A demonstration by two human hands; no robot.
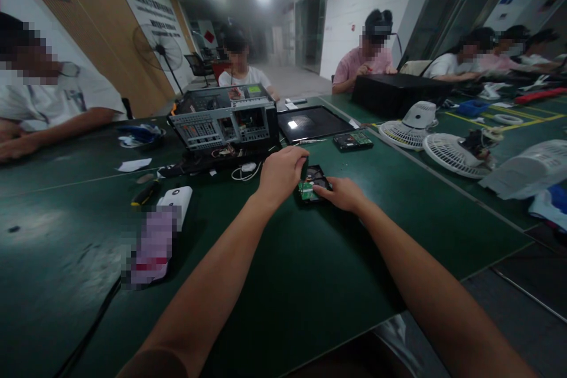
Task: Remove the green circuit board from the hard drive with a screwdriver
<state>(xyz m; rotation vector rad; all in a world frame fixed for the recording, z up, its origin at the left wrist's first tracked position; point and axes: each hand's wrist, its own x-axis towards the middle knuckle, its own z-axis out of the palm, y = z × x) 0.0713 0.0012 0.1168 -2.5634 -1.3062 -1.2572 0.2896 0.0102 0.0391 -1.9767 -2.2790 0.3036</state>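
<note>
A hard drive [315,176] lies on the green table in front of me, its green circuit board facing up. My left hand [282,172] is closed around the dark handle of a screwdriver [304,169]. The screwdriver stands nearly upright, its thin shaft pointing down at the board; the exact tip contact is too small to make out. From the right side, my right hand [344,194] grips the drive's edge, with a finger or thumb over the board. A second hard drive [353,141] rests farther back to the right.
An opened computer case [224,121] stands behind left, beside a black panel [314,121]. Left are a yellow-black tool [145,194] and a white power strip [179,201], partly blurred. White fan parts [410,127] lie right. Several people sit around the table, one behind a black case [398,93].
</note>
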